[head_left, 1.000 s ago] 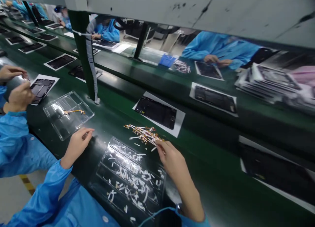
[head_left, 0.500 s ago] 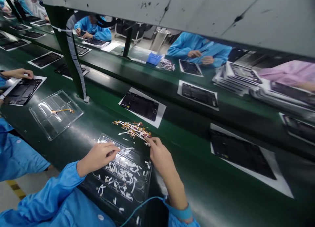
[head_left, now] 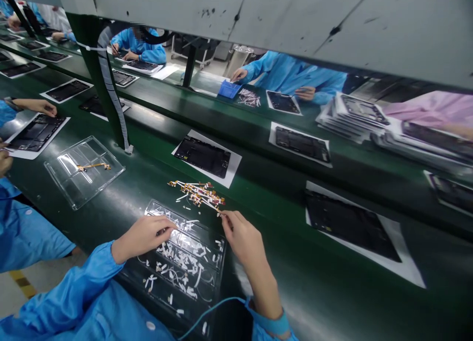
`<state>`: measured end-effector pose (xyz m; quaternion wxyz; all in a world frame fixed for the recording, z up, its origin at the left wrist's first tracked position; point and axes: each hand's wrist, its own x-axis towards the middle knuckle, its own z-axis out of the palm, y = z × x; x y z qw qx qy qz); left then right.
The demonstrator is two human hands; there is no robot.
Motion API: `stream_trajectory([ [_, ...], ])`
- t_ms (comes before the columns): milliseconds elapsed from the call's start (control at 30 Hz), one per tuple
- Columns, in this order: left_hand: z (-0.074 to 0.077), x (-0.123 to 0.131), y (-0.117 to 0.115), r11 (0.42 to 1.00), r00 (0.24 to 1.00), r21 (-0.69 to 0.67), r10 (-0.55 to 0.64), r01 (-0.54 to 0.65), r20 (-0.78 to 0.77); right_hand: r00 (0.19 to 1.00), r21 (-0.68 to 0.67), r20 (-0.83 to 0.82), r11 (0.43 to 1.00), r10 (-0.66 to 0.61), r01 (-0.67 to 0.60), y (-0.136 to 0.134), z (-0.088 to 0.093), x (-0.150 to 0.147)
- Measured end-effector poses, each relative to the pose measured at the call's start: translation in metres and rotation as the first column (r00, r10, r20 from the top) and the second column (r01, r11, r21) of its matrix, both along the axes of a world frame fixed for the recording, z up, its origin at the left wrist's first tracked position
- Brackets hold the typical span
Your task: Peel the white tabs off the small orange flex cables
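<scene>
My right hand [head_left: 244, 238] pinches the near end of a flex cable at the edge of a loose pile of white and orange flex cables [head_left: 197, 193]. My left hand [head_left: 146, 236] hovers over the upper left of a clear plastic tray [head_left: 220, 262], thumb and fingertips pressed together; whatever lies between them is too small to make out. White strips and peeled scraps [head_left: 185, 259] are strewn across the tray's ridges. A few white bits lie on the green table between tray and pile.
Beyond the pile, black device housings [head_left: 203, 156] on white sheets lie along a green conveyor [head_left: 266, 198]. To the left, another clear tray [head_left: 76, 198] bears one orange flex cable [head_left: 94, 167]. A green post [head_left: 111, 94] and an overhead grey beam [head_left: 281, 25] stand close. Co-workers sit left and opposite.
Housings on the near conveyor have shifted left. My right fingertips have drawn slightly back from the pile, and my left hand moved slightly left. Opposite, a co-worker's hand has reached to a blue box.
</scene>
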<state>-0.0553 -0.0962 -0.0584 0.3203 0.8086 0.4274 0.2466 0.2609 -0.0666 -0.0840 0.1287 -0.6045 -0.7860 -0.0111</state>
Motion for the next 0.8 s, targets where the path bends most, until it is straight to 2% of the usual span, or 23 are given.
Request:
stream_trajectory([
  [133,-0.003,-0.013,0.001,0.999,0.999,-0.015,0.031,-0.031,-0.02,0.989,0.005,0.031,0.989,-0.147,0.147,-0.003,0.001,0.018],
  [200,-0.006,-0.017,0.0,0.998,0.998,-0.031,0.055,-0.055,-0.024,0.983,-0.008,0.031,0.984,-0.179,0.179,-0.003,-0.002,0.022],
  [333,-0.009,-0.016,0.0,0.998,0.998,-0.024,0.056,-0.057,-0.012,0.991,-0.056,-0.021,0.99,-0.13,0.129,0.009,-0.013,0.011],
  [500,-0.008,-0.009,-0.002,1.0,1.0,0.02,-0.013,0.013,-0.002,0.99,-0.112,-0.124,0.992,-0.069,0.055,0.026,-0.023,0.0],
  [633,-0.008,-0.011,-0.003,1.0,1.0,0.006,-0.013,0.013,-0.003,0.968,-0.138,-0.245,0.99,-0.054,0.02,0.027,-0.016,0.004],
  [800,-0.006,-0.017,-0.002,0.999,1.0,-0.051,-0.005,0.006,0.006,0.889,-0.137,-0.452,0.99,-0.079,0.019,0.023,0.008,0.004],
])
